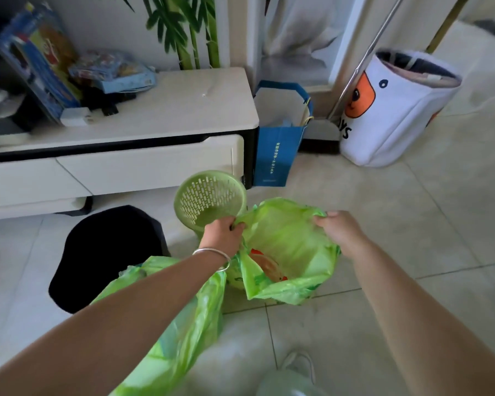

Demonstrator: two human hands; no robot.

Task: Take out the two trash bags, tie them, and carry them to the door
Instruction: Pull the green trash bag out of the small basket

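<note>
Nearest, a second crumpled green plastic trash bag (183, 324) lies under the left forearm. Both hands, left hand (222, 234) and right hand (340, 228), pinch the open green plastic trash bag (286, 252) by its rim on the tiled floor (412, 224), near an empty green perforated plastic bin (209, 198).

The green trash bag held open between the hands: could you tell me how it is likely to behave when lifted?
The green trash bag is thin, crumpled film, so it will probably sag. Little shows inside, so it is likely light. The left hand and right hand grip opposite rim edges, which may stretch.
</note>
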